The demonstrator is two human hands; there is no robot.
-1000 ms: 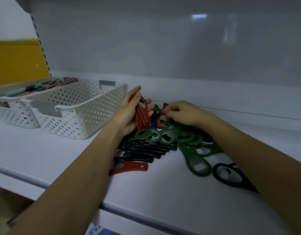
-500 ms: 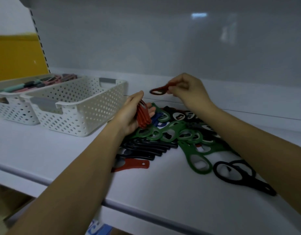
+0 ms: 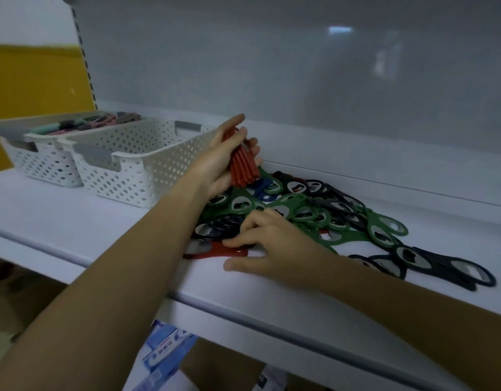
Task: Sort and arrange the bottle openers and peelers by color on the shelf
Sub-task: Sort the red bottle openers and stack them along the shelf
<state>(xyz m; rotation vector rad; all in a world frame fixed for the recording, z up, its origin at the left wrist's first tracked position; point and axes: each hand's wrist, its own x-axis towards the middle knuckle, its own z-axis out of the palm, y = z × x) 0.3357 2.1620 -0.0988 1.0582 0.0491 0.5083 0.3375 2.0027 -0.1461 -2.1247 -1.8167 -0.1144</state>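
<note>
Two white perforated baskets on the left, grey handle inserts, side by side and touching: near basket [image 3: 136,176], far basket [image 3: 43,165]; glossy grey back panel [image 3: 272,66] with a light reflection [image 3: 339,30]; slotted upright [image 3: 84,57] at its left edge; yellow wall [image 3: 32,80] beyond; blue-and-white packs [image 3: 164,354] below, print unreadable.

A tight bunch of red openers [image 3: 242,167] stands on end, slightly fanned, gripped in the left hand [image 3: 215,167] over the back-left edge of the heap on the shelf [image 3: 74,218]. Below it green openers [image 3: 293,201] sprawl flat and overlapping across the middle, with a blue opener [image 3: 262,190] half buried among them and black openers [image 3: 446,268] trailing off to the front right. A lone red opener [image 3: 215,251] lies flat at the heap's front-left edge, the right hand [image 3: 274,249] touching it with its fingertips.
</note>
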